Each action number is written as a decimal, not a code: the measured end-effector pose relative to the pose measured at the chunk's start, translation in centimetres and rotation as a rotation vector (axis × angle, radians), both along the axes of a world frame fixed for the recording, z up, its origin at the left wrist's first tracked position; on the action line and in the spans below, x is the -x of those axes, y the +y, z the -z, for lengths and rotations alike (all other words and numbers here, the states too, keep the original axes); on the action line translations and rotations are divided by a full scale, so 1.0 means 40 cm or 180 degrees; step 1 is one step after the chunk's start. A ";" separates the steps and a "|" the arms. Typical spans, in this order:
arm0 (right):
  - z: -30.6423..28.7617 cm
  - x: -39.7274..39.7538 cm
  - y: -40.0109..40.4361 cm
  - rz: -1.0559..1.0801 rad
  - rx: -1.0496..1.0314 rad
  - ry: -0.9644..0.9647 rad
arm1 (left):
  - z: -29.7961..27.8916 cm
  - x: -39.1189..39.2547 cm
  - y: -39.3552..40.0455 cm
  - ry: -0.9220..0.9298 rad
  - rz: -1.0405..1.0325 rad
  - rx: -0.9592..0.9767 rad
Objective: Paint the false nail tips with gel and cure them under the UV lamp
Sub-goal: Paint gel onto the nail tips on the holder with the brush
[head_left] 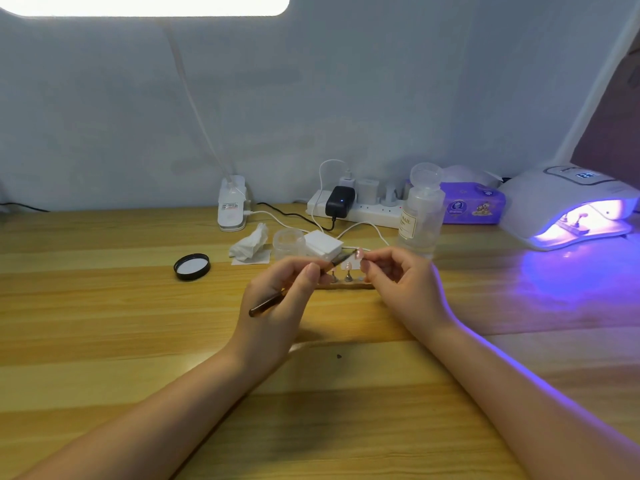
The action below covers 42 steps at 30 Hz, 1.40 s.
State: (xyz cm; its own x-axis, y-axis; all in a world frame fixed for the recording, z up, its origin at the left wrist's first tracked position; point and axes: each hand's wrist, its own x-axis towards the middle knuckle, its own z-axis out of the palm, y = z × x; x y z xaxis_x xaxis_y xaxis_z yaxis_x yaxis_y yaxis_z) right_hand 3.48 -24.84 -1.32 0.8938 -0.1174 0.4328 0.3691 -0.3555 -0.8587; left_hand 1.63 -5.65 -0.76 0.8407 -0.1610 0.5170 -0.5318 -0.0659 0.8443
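The left hand (291, 289) grips the brush (301, 284) like a pen while the right hand (391, 271) pinches a pink nail tip (360, 252) up to its bristles, steadying it above the holder (346, 284), with the lit lamp (568, 209) well apart to the right.

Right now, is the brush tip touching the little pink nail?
Touching. In the head view, the brush held by the left hand ends its tip right on the pink nail tip pinched by the right hand.
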 end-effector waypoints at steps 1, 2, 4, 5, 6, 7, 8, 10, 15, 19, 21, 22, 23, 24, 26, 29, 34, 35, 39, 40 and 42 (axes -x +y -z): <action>0.001 -0.001 -0.002 0.0013 -0.0051 0.0032 | 0.001 0.001 0.000 0.0045 0.0036 0.0048; 0.001 -0.002 -0.004 0.0027 -0.0094 0.0064 | 0.001 0.001 0.000 0.0048 0.0052 0.0091; 0.001 -0.005 -0.009 0.0066 -0.0258 0.0141 | 0.002 0.002 0.000 0.0008 0.0002 0.0165; 0.000 -0.007 -0.011 0.0086 -0.0376 0.0187 | 0.002 0.000 0.000 -0.0002 -0.0061 0.0215; -0.001 -0.009 -0.013 0.0107 -0.0486 0.0233 | 0.003 -0.003 0.001 0.0002 -0.0131 0.0278; -0.001 -0.011 -0.015 0.0131 -0.0571 0.0278 | 0.005 -0.009 0.002 0.0019 -0.0188 0.0334; -0.001 -0.013 -0.017 0.0152 -0.0627 0.0321 | 0.008 -0.015 0.004 0.0045 -0.0232 0.0354; -0.002 -0.016 -0.021 0.0183 -0.0640 0.0394 | 0.014 -0.026 0.008 0.0122 -0.0283 0.0308; -0.006 -0.013 -0.022 0.0224 -0.0399 0.0382 | 0.024 -0.043 0.015 0.0375 -0.0286 0.0237; -0.004 -0.019 -0.026 0.0319 -0.0174 0.0321 | 0.024 -0.042 0.014 0.0499 -0.0130 0.0215; -0.001 -0.024 -0.030 0.0374 0.0052 0.0271 | 0.021 -0.040 0.011 0.0505 -0.0064 0.0222; 0.002 -0.028 -0.031 0.0394 0.0159 0.0252 | 0.021 -0.039 0.010 0.0496 -0.0040 0.0220; 0.005 -0.032 -0.033 0.0412 0.0265 0.0247 | 0.020 -0.039 0.009 0.0489 -0.0025 0.0231; 0.009 -0.037 -0.035 0.0428 0.0374 0.0257 | 0.019 -0.039 0.009 0.0488 -0.0017 0.0261; 0.016 -0.046 -0.036 0.0458 0.0562 0.0315 | 0.018 -0.040 0.007 0.0512 -0.0020 0.0349; 0.021 -0.053 -0.038 0.0475 0.0728 0.0391 | 0.018 -0.041 0.007 0.0545 -0.0032 0.0385; 0.027 -0.060 -0.043 0.0539 0.1036 0.0536 | 0.018 -0.042 0.007 0.0557 -0.0033 0.0352; 0.028 -0.061 -0.043 0.0540 0.1071 0.0547 | 0.018 -0.043 0.007 0.0558 -0.0035 0.0353; 0.030 -0.057 -0.045 0.0580 0.1187 0.0498 | 0.018 -0.041 0.009 0.0543 -0.0045 0.0296; 0.030 -0.055 -0.045 0.0599 0.1216 0.0484 | 0.018 -0.040 0.010 0.0544 -0.0043 0.0281; 0.028 -0.049 -0.044 0.0675 0.1312 0.0453 | 0.016 -0.037 0.010 0.0529 -0.0035 0.0247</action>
